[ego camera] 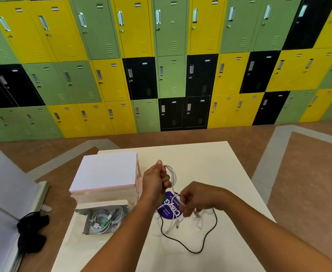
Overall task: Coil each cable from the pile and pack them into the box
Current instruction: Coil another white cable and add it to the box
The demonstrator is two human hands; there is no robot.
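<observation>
While the left hand (157, 183) pinches loops of a white cable (172, 177) so they stay together, the right hand (192, 201) grips its loose end above the pile (180, 222) mid-desk. The box (104, 218) waits near the desk's left edge.

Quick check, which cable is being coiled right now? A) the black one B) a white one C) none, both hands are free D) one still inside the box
B: the left hand pinches loops of a white cable whose tail runs down to the right hand, while the black cable lies loose on the table and the box already holds coiled white ones.
</observation>
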